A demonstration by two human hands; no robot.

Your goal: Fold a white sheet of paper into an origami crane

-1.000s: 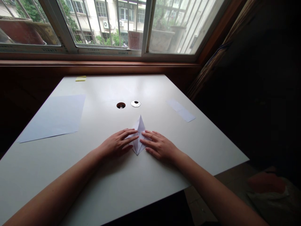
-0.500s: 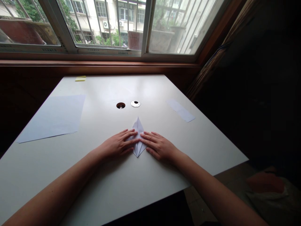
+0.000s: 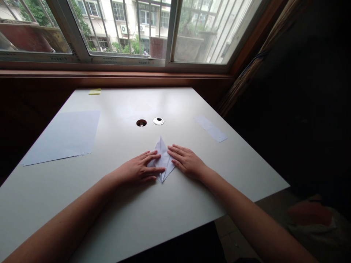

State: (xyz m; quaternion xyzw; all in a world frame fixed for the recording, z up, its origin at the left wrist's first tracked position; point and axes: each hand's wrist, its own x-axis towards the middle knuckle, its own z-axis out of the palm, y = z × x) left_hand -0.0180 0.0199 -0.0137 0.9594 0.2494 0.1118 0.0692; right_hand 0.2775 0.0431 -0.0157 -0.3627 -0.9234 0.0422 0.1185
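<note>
Palm down at the left of the folded paper point(image 3: 166, 159), the left hand point(image 3: 140, 167) has its fingers point(image 3: 155, 170) spread, some resting on the sheet, its thumb point(image 3: 149, 179) beside the paper's near tip. The right hand point(image 3: 188, 160) lies palm down at the paper's right edge, fingers closer together and lightly bent, tips against it. Both bare forearms point(image 3: 68, 215) slant inward toward the paper from its near side.

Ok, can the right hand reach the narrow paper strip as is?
Probably yes: I see nothing between the right hand and the paper strip, which lies flat beyond it; the hand would just leave the folded paper.
</note>
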